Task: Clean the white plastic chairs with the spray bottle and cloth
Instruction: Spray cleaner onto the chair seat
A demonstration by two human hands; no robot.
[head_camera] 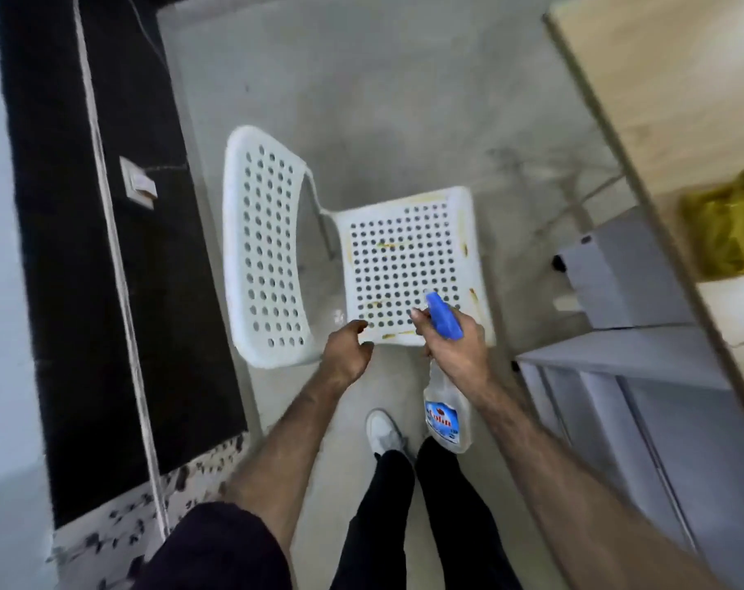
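The fingers (421, 317) of the right hand (457, 349) are curled round the neck of a clear plastic spray bottle with a blue spray top (444, 393). One finger sits at the front of the blue top, by the trigger. The blue nozzle points at the seat of the chair. The bottle hangs down from the hand, and its blue and white label faces up toward the camera.

The fingers (359, 327) of the left hand (344, 355) are loosely bent and hold nothing. Their tips are right at the near edge of the seat, but it is hard to tell if they touch it.

The white plastic chair with round holes in its seat and back (404, 266) stands on the grey floor (404, 100), right in front of the person. Its back is on the left and its seat is on the right. There are yellow and brown dirty marks on the seat, mostly along its edges.

A yellow cloth (727, 227) lies bunched up on the pale wooden table (659, 78) at the right, near the table's near edge and well apart from both hands.

The person wears black trousers and a white shoe (383, 432), which stands on the floor just below the bottle. A black mat (64, 249) runs along the left side of the floor.
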